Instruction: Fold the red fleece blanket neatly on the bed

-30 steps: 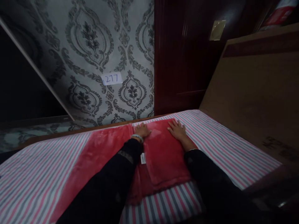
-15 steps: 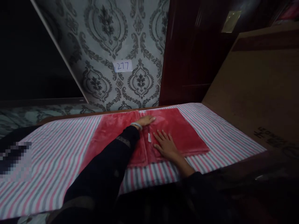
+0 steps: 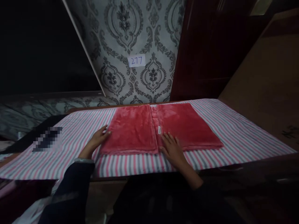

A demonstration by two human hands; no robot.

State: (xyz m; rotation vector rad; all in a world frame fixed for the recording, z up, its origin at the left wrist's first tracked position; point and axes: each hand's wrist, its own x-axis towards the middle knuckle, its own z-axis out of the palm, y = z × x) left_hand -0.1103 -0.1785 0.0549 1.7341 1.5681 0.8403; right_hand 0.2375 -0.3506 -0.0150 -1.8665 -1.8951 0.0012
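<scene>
A red plush blanket (image 3: 130,129) lies folded on the striped cloth, its two halves turned in toward a narrow gap in the middle. A small white label (image 3: 159,130) shows in that gap. My left hand (image 3: 99,138) is at the blanket's left edge, fingers apart, with the fingertips at the fold. My right hand (image 3: 173,149) lies spread on the near part of the right half, beside the gap, just below the label. Neither hand grips the fabric.
The pink, grey and white striped cloth (image 3: 235,133) covers the table. A dark screen (image 3: 46,46) stands at the back left. Patterned wallpaper bears a paper marked 277 (image 3: 136,60). A large cardboard box (image 3: 268,71) stands to the right, near a dark red door (image 3: 201,46).
My left hand has left the middle of the blanket for its left edge. My right hand stays near the gap, slightly closer to the front. The view has shifted left.
</scene>
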